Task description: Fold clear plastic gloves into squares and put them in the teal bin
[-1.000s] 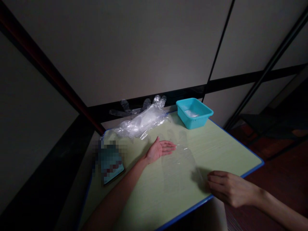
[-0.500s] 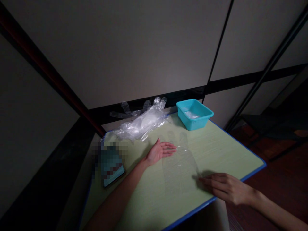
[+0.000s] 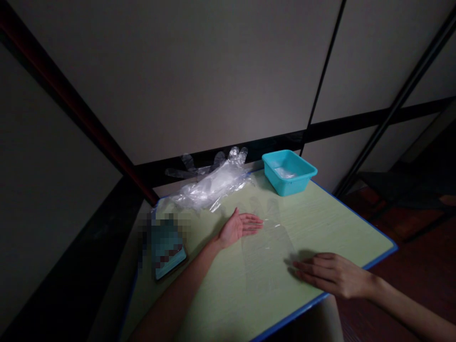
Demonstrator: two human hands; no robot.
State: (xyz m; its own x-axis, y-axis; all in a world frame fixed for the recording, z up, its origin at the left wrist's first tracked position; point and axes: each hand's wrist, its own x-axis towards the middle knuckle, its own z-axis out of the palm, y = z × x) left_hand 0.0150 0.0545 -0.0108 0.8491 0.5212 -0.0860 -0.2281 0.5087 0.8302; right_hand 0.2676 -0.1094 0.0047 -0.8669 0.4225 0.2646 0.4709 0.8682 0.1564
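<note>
A clear plastic disposable glove [image 3: 269, 259] lies flat on the green table, its fingers pointing to the far side. My left hand [image 3: 235, 230] rests on its edge, palm turned up and sideways, fingers stretched out over the upper left part of the glove. By the glove's right edge is my right hand [image 3: 326, 273], back upward, with fingers extended and slightly apart; whether the fingertips touch the film is hard to see. Behind my left hand, a crumpled heap of clear plastic gloves [image 3: 210, 187] lies against the wall.
A turquoise plastic basin [image 3: 290, 175] with some clear plastic inside stands at the far right of the table [image 3: 335, 223], which has a blue rim. At the left edge sits a blurred-out, teal box-like object [image 3: 169, 254]. Pale panels [image 3: 221, 71] rise directly behind the table.
The fingers of my right hand have loosened from the glove's right edge, and that edge now lies flatter. My left hand has stayed in place. The view has shifted slightly.
</note>
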